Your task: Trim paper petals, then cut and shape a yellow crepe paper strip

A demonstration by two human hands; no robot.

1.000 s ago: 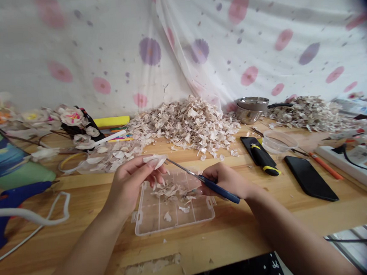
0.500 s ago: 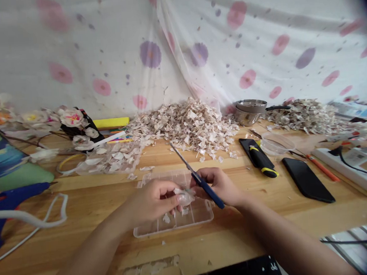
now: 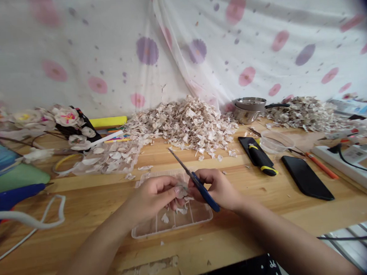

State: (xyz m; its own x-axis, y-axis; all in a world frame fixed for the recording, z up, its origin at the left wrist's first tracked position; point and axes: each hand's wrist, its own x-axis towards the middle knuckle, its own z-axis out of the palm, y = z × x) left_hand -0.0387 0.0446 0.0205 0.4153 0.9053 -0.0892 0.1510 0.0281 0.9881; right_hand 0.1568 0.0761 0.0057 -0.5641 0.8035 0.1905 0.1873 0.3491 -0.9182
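Observation:
My left hand pinches a thin, pale, translucent flake that looks like a petal. Close beside it, my right hand is closed around blue-handled scissors, whose blades point up and away to the left. The right fingertips come up to the flake's edge; whether they grip it too I cannot tell. Beneath both hands lies a clear compartment box with a few white scraps in it.
A large heap of pale flakes stands at the back. To the left are a flake-filled tray, a blue glue gun and petal flowers. On the right lie a black phone, a black-and-yellow tool and a power strip.
The flake between my hands shows less and sits closer in my left fingers. My right hand and the scissors have shifted slightly left. The view has moved a little.

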